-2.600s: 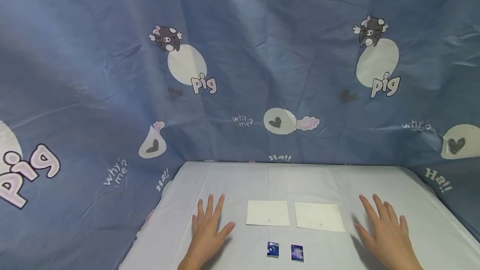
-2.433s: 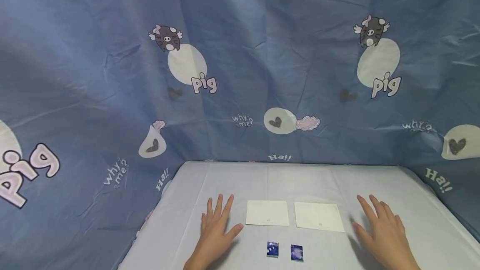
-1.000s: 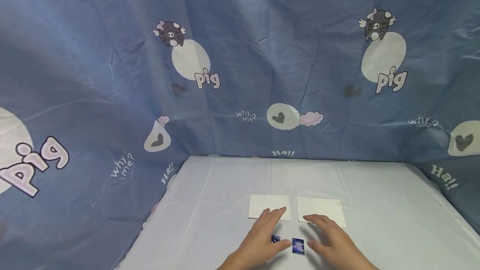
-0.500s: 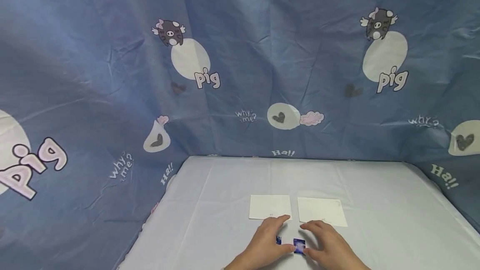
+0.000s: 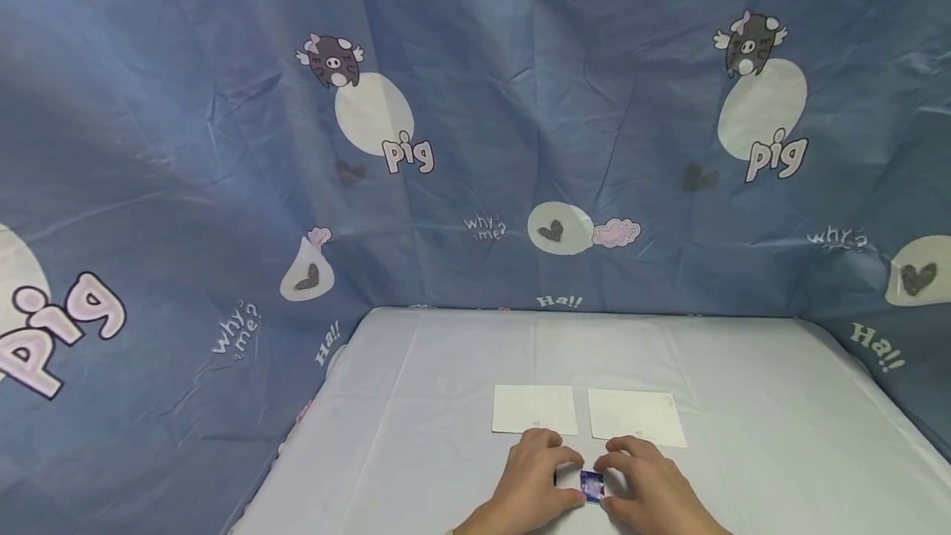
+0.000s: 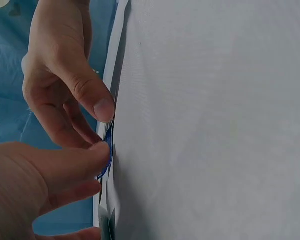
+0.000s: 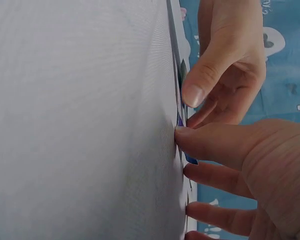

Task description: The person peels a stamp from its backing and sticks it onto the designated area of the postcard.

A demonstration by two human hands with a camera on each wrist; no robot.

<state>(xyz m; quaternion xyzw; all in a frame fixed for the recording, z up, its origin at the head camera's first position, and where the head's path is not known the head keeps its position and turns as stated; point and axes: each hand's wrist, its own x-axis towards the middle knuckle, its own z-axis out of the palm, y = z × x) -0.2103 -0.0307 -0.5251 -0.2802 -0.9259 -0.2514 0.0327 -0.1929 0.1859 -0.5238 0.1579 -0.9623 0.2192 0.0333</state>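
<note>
A small blue printed square lies on the white-covered table, between the two hands. At its left edge my left hand pinches with thumb and curled index finger. My right hand does the same at the right edge, the thumb at the near corner. In the left wrist view the left thumb lies against the blue square; the right wrist view shows the blue square behind the right thumb. Most of a second blue square is hidden by the left hand, with only a dark sliver showing.
Two white cards lie side by side just beyond the hands, a left card and a right card. A blue curtain with printed pigs rises behind and beside the white tablecloth.
Both hands came in from the sides, past the white cards, to the blue squares. Over the last half second their fingers curled and closed in on the right-hand square.
</note>
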